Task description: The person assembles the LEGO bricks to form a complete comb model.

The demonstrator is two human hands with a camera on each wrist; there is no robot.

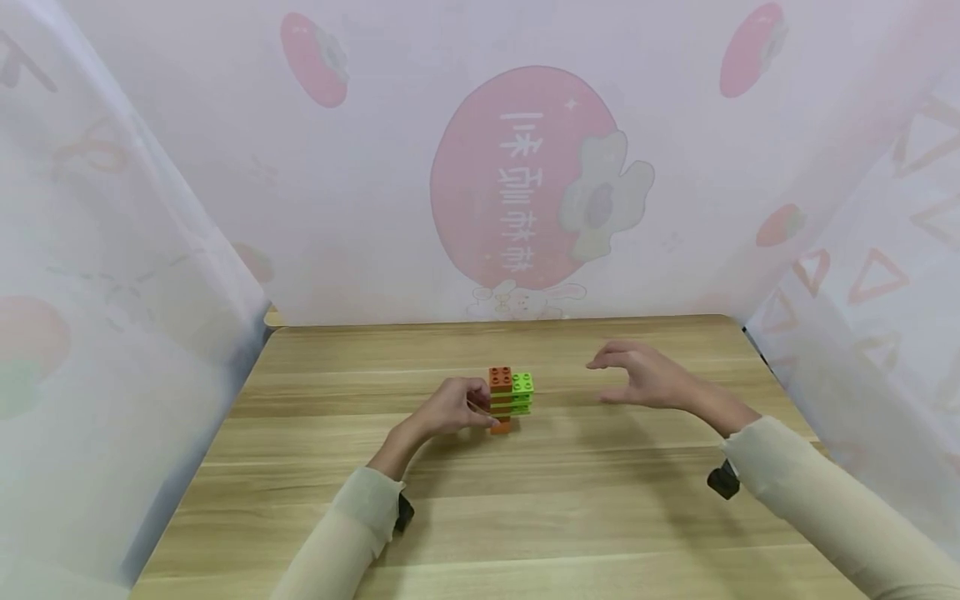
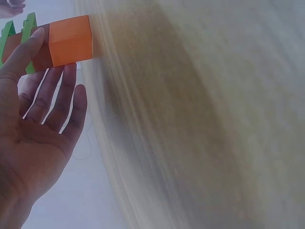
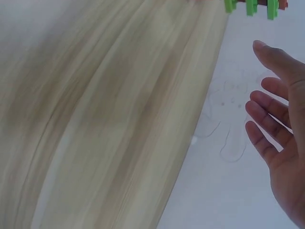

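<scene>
A small upright stack of toy building bricks (image 1: pixel 500 380) stands near the middle of the table, orange and brown-orange with thin green layers between. Bright green bricks (image 1: pixel 522 383) jut out from its right side at several levels. My left hand (image 1: pixel 452 408) holds the stack from the left, thumb on the near side and fingertips on the far side. In the left wrist view, the bottom orange brick (image 2: pixel 71 40) shows below the thumb. My right hand (image 1: pixel 648 377) hovers to the right of the stack, apart from it, fingers spread from the thumb and nothing between them.
The wood-grain table (image 1: pixel 420 350) ends at a pale printed curtain (image 1: pixel 375 208) behind it. Similar sheets hang at the left and right sides. A small dark camera (image 1: pixel 723 480) sits under the right wrist, and another (image 1: pixel 403 512) under the left.
</scene>
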